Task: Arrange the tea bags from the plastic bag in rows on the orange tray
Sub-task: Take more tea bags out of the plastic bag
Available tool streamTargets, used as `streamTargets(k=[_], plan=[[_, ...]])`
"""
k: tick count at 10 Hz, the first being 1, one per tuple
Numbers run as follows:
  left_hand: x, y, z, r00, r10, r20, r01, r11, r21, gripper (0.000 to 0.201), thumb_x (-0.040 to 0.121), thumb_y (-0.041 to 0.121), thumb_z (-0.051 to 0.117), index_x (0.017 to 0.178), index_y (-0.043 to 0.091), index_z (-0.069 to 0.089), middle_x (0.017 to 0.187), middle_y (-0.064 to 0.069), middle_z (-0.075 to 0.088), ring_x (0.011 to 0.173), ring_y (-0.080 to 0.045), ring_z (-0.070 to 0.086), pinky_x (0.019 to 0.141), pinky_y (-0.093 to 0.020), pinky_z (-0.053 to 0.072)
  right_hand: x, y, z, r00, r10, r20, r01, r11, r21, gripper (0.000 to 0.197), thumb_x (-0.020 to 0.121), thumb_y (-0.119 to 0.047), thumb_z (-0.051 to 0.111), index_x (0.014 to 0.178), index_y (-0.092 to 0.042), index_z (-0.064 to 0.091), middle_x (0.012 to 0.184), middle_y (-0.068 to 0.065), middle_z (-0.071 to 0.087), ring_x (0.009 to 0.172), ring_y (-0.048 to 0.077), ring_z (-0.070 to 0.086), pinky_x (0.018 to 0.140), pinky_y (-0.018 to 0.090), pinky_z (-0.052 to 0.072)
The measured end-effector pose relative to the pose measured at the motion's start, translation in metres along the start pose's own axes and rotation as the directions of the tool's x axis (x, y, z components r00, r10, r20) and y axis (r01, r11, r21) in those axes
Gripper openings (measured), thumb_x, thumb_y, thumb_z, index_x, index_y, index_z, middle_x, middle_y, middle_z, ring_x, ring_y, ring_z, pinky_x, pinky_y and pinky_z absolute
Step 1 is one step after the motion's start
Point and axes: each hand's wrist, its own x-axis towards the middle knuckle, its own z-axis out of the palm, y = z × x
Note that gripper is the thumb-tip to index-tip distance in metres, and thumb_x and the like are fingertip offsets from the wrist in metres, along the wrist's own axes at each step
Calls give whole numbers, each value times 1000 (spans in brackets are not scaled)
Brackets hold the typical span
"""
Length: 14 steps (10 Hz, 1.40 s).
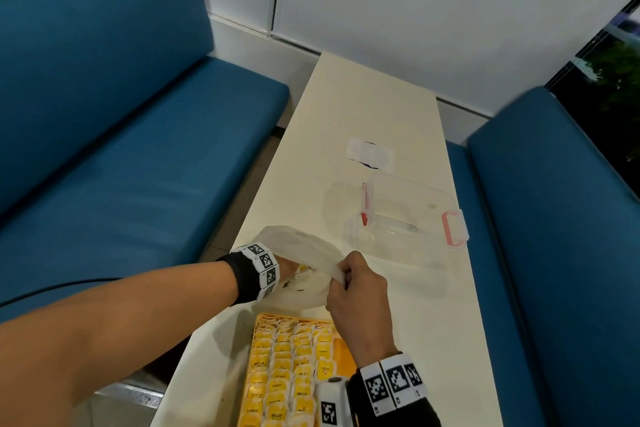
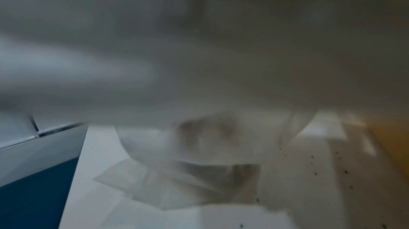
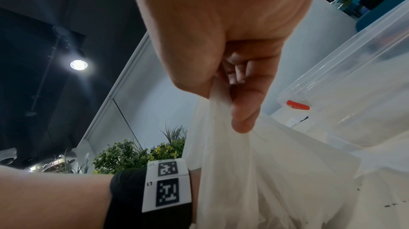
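Note:
A thin white plastic bag (image 1: 304,246) lies on the table just beyond the orange tray (image 1: 260,320). My right hand (image 1: 346,274) pinches the bag's rim and holds it up; in the right wrist view its thumb and fingers (image 3: 243,110) clamp the bunched film (image 3: 265,171). My left hand (image 1: 289,269) is inside the bag past the wrist, its fingers hidden by the film. A bit of yellow (image 1: 303,268) shows through the bag beside it. Several yellow tea bags (image 1: 280,367) lie in rows on the tray. Blurred bag film (image 2: 199,162) fills the left wrist view.
A clear plastic box with pink clips (image 1: 415,208) stands on the cream table (image 1: 363,107) beyond the bag, to the right. A white paper patch (image 1: 369,153) lies farther back. Blue benches (image 1: 121,149) (image 1: 554,218) flank the table on both sides.

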Motion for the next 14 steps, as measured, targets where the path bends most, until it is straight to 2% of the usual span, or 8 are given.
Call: streamTargets(k=[1,2,3,6,8,10,11,14], plan=[[-13,14,-12,984,142,111,-179,833,524,32,108,21,36,122,9,62,120,-26,60,111,-35,59,100,-42,40,4,4,0,999,44,-6,-44,999,3,14,86,-10,50,79,-22,48,67,0,60,63,24,65,57,45,56],[-26,28,-16,978,159,133,-208,735,645,39,106,17,38,140,4,49,139,-21,54,125,-36,54,102,-40,42,13,9,0,996,82,-38,-82,997,2,16,86,-11,48,76,-23,46,66,3,61,60,26,65,55,47,57],[-39,29,-19,919,362,158,-369,646,668,40,98,8,53,138,10,50,136,-9,49,99,-26,63,78,-31,49,21,12,-3,993,104,-55,-105,994,-8,15,86,-13,48,75,-23,46,68,5,61,62,28,64,55,47,59],[-83,-18,-19,855,409,-320,-488,842,-231,27,90,12,73,109,31,71,113,13,64,105,-3,62,89,-14,49,19,24,-4,990,140,-6,-140,989,-38,17,83,-5,48,76,-20,48,69,5,61,61,30,64,54,48,57],[-100,-31,6,975,156,-156,-217,541,-812,24,93,4,66,114,13,70,98,-10,75,85,-22,71,73,-31,59,-9,24,-16,987,136,89,-124,984,-129,31,86,-26,66,113,-26,52,102,-5,62,86,16,63,75,35,55],[-111,-46,30,987,155,-52,-110,391,-914,31,93,3,63,122,10,68,111,-18,72,92,-28,72,76,-34,60,-55,-2,-31,988,16,155,-44,984,175,30,85,-31,74,110,-37,60,110,-14,58,81,7,66,63,21,53],[-117,-52,40,986,169,9,-45,313,-949,36,90,7,64,125,11,67,108,-19,72,91,-26,70,74,-32,59,-63,-9,-21,910,135,392,-287,887,362,35,86,-30,77,118,-30,63,117,-6,62,84,16,72,62,31,60],[-130,-50,54,988,104,112,75,305,-949,31,96,23,59,125,15,68,120,-18,71,101,-27,69,76,-34,59,-77,-2,4,912,56,406,-186,939,288,41,80,-8,77,114,-29,67,108,-4,72,89,16,73,81,41,61]])
